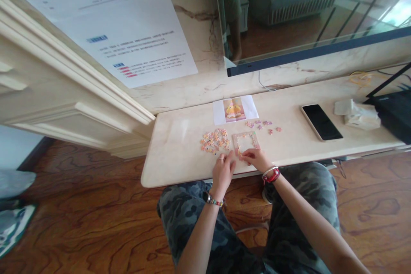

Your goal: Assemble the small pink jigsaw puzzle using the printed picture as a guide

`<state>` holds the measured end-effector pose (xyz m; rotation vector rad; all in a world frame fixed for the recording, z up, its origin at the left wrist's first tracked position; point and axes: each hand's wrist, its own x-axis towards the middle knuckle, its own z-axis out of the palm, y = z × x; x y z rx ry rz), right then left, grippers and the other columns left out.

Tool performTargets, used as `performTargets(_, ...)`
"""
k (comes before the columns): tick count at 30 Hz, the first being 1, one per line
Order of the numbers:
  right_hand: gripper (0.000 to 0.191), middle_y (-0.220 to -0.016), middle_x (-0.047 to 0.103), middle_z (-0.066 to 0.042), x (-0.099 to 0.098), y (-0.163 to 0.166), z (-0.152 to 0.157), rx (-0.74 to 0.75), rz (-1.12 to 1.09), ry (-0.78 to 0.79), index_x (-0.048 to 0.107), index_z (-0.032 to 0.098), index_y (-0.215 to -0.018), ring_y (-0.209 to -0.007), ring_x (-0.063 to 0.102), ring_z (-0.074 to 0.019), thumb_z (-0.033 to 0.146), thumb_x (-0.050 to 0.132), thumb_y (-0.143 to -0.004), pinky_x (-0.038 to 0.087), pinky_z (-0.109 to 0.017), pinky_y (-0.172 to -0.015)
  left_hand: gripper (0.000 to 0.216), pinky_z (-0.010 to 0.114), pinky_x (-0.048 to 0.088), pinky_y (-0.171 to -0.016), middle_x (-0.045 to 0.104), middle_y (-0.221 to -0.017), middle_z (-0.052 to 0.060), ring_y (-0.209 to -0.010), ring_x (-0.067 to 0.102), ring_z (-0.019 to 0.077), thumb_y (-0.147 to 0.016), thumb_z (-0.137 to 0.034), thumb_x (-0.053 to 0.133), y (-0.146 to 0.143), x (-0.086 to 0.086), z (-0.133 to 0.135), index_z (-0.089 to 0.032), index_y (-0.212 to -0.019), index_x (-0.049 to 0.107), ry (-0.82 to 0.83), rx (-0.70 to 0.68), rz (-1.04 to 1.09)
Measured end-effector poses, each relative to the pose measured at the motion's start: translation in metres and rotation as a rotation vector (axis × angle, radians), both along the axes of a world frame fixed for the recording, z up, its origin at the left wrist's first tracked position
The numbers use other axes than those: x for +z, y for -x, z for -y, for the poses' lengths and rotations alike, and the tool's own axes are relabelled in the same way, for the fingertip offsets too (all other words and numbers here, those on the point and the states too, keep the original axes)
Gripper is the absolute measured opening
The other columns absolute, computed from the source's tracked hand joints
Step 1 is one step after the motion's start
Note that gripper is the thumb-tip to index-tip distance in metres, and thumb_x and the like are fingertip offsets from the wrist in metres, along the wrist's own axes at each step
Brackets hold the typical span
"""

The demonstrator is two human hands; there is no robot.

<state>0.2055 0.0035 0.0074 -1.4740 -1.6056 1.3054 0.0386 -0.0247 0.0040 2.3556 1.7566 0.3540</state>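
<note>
A small jigsaw frame (246, 141), its border assembled and its middle bare, lies near the front edge of a cream stone shelf (180, 154). My left hand (222, 172) rests at the frame's lower left corner, fingers bent down onto the shelf. My right hand (255, 158) sits at the frame's bottom edge with its fingers pinched together on a small puzzle piece. A heap of loose pink and orange puzzle pieces (214, 140) lies just left of the frame. A few more pieces (261, 125) are scattered behind it. A reference picture (235, 109) lies farther back.
A black phone (321, 121) lies face up to the right. Crumpled tissues (356, 113) and a dark laptop (396, 109) sit at the far right. A printed sheet (128, 30) hangs on the wall. Below are my camouflage trousers (192, 214) and the wooden floor (80, 214).
</note>
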Motion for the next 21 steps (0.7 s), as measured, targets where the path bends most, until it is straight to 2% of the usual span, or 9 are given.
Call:
performTargets(6, 0.015, -0.051, 0.06, 0.0, 0.003, 0.005, -0.002, 0.012, 0.147, -0.063, 0.063, 0.015, -0.069, -0.045, 0.052, -0.0083, 0.026, 0.052, -0.071, 0.04, -0.019, -0.047, 0.04, 0.024, 0.041, -0.064, 0.049, -0.092, 0.006, -0.077, 0.05, 0.0144, -0.085, -0.031, 0.035, 0.0, 0.001, 0.0, -0.022, -0.123, 0.037, 0.0, 0.012, -0.017)
performTargets(13, 0.013, -0.063, 0.064, -0.002, -0.004, 0.011, -0.006, 0.041, 0.263, -0.17, 0.064, 0.017, -0.067, -0.056, 0.055, -0.0104, 0.019, 0.051, -0.07, 0.04, -0.021, -0.054, 0.038, 0.023, 0.04, -0.064, 0.049, -0.092, 0.005, -0.077, 0.049, 0.0138, -0.084, -0.028, 0.037, -0.001, 0.0, 0.001, -0.022, -0.122, 0.039, -0.003, 0.012, -0.014)
performTargets(21, 0.011, -0.065, 0.063, -0.001, 0.001, 0.015, -0.006, 0.033, 0.374, -0.266, 0.063, 0.018, -0.066, -0.059, 0.054, -0.011, 0.016, 0.052, -0.069, 0.038, -0.022, -0.058, 0.038, 0.022, 0.04, -0.063, 0.048, -0.087, 0.003, -0.075, 0.048, 0.0121, -0.085, -0.027, 0.035, 0.001, 0.004, 0.001, -0.029, -0.123, 0.037, -0.009, -0.046, 0.0)
